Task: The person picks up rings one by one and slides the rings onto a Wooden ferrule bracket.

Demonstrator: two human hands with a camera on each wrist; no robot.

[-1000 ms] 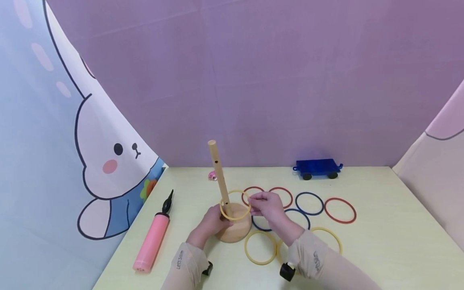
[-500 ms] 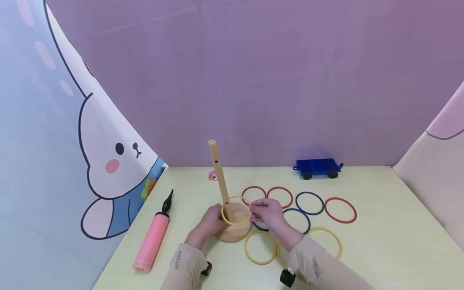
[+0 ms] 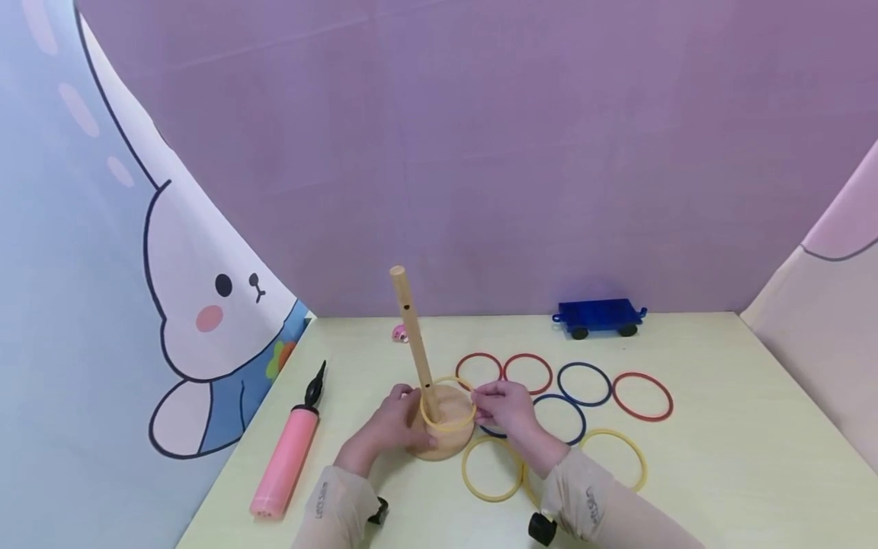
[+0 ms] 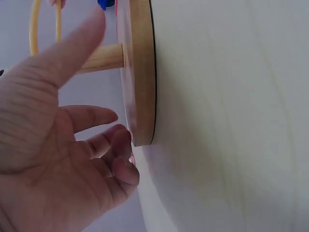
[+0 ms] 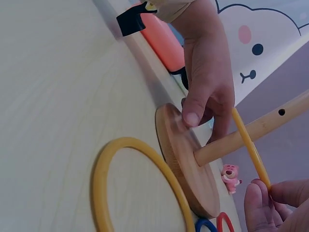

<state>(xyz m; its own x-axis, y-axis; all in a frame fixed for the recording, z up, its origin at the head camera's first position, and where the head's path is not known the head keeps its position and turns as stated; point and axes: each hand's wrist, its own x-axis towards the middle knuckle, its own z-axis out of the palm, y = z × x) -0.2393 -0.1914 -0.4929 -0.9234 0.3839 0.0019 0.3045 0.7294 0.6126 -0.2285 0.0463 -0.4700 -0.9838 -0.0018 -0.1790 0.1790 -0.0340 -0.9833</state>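
My right hand pinches a thin yellow ring at its right side. The ring encircles the lower part of a wooden post, above the round wooden base. In the right wrist view the ring appears edge-on across the post, clear of the base. My left hand is at the left edge of the base, thumb spread and fingers loosely bent. Nothing lies in its palm, as the left wrist view shows.
Red, blue and yellow rings lie to the right, including a near yellow ring. A pink hand pump lies left. Behind stand a blue toy wagon and a small pink figure. A purple backdrop borders the table.
The yellow ring has come down along the post with my right hand. My left hand has loosened from the base and shifted slightly left, its thumb spreading.
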